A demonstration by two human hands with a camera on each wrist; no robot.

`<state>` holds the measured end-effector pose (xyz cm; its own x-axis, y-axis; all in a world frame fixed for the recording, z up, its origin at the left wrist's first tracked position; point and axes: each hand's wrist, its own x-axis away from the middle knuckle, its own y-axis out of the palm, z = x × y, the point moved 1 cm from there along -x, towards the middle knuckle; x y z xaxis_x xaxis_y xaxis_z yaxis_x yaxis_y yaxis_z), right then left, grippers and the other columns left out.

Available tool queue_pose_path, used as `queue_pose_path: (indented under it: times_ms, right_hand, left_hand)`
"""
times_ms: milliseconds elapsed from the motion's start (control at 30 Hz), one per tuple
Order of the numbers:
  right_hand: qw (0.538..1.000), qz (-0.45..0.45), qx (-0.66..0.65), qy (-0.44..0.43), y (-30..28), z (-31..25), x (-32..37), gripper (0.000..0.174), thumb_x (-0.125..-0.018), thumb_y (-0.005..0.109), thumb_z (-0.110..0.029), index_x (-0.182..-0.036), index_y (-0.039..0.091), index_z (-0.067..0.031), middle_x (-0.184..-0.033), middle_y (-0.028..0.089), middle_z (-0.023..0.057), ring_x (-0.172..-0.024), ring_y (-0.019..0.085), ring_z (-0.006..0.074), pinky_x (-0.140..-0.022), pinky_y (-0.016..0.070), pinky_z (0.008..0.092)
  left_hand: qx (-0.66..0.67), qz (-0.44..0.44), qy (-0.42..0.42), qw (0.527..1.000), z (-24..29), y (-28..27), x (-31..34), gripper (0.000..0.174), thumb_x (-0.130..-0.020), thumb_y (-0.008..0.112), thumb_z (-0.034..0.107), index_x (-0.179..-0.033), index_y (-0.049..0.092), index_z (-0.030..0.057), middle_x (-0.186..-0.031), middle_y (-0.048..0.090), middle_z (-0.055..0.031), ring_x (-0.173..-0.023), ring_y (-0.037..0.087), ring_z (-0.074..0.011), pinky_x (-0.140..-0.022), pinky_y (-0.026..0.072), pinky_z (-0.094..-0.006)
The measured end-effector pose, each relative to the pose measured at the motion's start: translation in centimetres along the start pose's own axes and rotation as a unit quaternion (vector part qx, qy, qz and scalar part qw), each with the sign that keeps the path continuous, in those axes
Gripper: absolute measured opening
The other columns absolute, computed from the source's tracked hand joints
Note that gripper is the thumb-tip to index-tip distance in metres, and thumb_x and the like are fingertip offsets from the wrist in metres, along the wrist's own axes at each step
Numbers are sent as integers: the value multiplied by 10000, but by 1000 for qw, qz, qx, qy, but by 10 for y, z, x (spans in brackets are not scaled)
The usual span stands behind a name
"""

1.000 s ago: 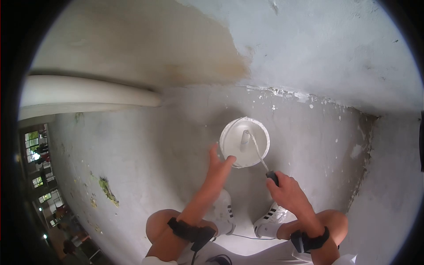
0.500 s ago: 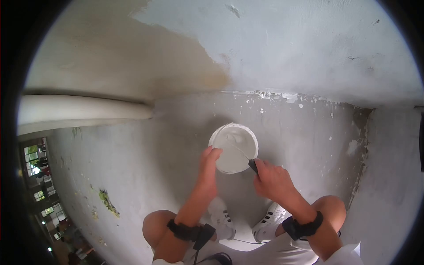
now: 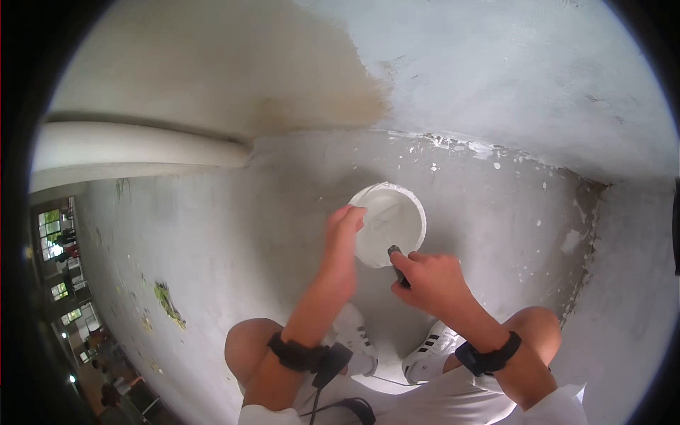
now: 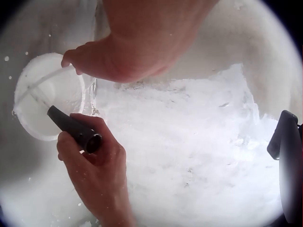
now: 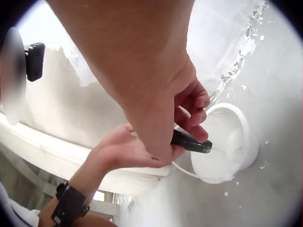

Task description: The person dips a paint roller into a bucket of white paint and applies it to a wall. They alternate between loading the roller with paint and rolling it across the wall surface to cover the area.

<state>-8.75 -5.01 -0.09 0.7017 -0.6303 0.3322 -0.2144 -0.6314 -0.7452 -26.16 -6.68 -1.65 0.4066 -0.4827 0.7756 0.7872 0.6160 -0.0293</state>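
A white bucket point(image 3: 423, 221) of white paint point(image 4: 54, 116) stands on the floor before me. My left hand point(image 3: 343, 230) is at its left rim, fingers curled round the bucket's white handle point(image 4: 45, 81), which crosses the opening in the left wrist view. My right hand point(image 3: 433, 280) grips the black grip point(image 5: 190, 141) of a paint roller, just over the near rim. The roller's head point(image 5: 234, 141) lies down in the bucket, coated white and blending with the paint.
Behind the bucket rises a wall point(image 3: 482, 57), part whitish, part bare beige-brown. A thick white pipe point(image 3: 142, 147) runs along the left. White spatters dot the floor near the wall's foot. My white shoes point(image 3: 428, 350) are close below the bucket.
My left hand has gone from open beside the bucket to gripping its handle. The roller has tipped lower into the paint, and my right hand has come in over the near rim.
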Motion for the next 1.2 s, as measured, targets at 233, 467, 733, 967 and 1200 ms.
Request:
queue_pose_path:
  times_ms: [233, 467, 733, 967, 1200]
  right_hand:
    - [992, 52, -103, 51, -2, -3, -2, 179, -831, 621, -161, -981, 576, -72, -670, 621, 121, -607, 634, 320, -550, 486, 413]
    - [965, 9, -206, 164, -27, 16, 0, 225, -801, 602, -154, -992, 580, -39, -666, 620, 149, -593, 614, 334, -591, 478, 422]
    - [980, -29, 117, 158, 21, 37, 1, 178, -775, 583, -134, -914, 544, -28, -663, 637, 170, -631, 648, 377, -595, 507, 484]
    - [988, -19, 113, 99, 39, 41, -9, 124, -812, 597, -121, -878, 539, -33, -650, 638, 161, -607, 641, 378, -559, 496, 485]
    - [989, -37, 96, 105, 53, 31, -16, 171, -858, 625, -176, -904, 542, -34, -634, 629, 155, -608, 638, 372, -553, 492, 480]
  left_hand:
    - [-94, -36, 33, 994, 9, -2, -9, 485, -877, 595, 262, -1279, 488, 11, -1117, 561, -61, -1012, 569, -175, -897, 436, -340]
    - [-507, -99, 182, 837, 20, -20, -40, 299, -875, 579, 191, -1135, 596, 42, -906, 675, -112, -780, 659, -246, -708, 511, -377]
    - [-606, 25, 429, 670, 3, -37, -56, 118, -659, 656, 10, -743, 591, 63, -748, 641, -135, -727, 644, -339, -600, 489, -447]
    - [-636, 19, 462, 618, 2, -40, -60, 110, -616, 671, -3, -639, 589, 67, -665, 625, -124, -648, 638, -333, -537, 467, -417]
    - [-624, -4, 475, 620, 7, -38, -53, 84, -624, 673, 2, -673, 632, 57, -710, 651, -134, -677, 644, -335, -560, 478, -412]
